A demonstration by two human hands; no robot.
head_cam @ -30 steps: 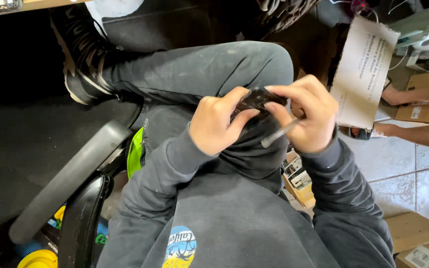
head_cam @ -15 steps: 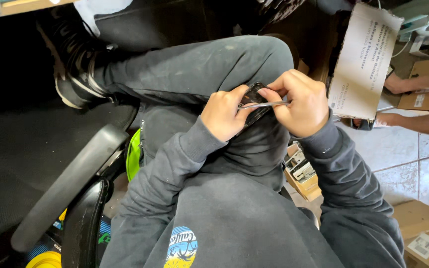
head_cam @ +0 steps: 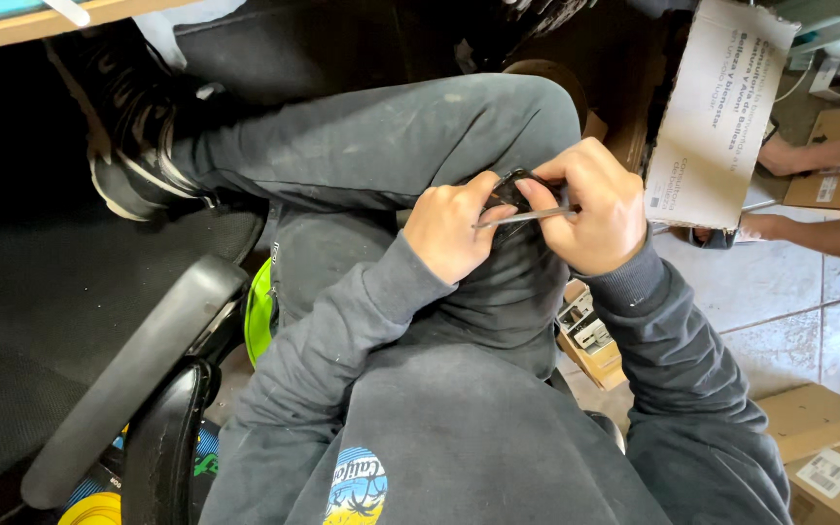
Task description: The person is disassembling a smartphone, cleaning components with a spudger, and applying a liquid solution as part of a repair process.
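Note:
Over my crossed knee, my left hand (head_cam: 449, 228) and my right hand (head_cam: 590, 209) meet around a small black part (head_cam: 510, 187). The left hand's fingers pinch the part from the left. My right hand also closes on it and holds a thin metal tool (head_cam: 522, 218) that lies level, its tip pointing left against the part. Most of the black part is hidden by my fingers. I sit in dark grey trousers and a dark sweatshirt, one foot in a black shoe (head_cam: 123, 126) raised at upper left.
A black chair armrest (head_cam: 138, 374) runs at lower left. A cardboard flap (head_cam: 721, 117) stands at upper right, with another person's bare arms (head_cam: 828, 233) beyond it. Cardboard boxes (head_cam: 819, 442) sit on the tiled floor at right; a small box of parts (head_cam: 590, 335) lies under my right arm.
The thin tool has swung from a downward slant in my right hand to lie level across the black part. Both hands have closed in tighter on the part.

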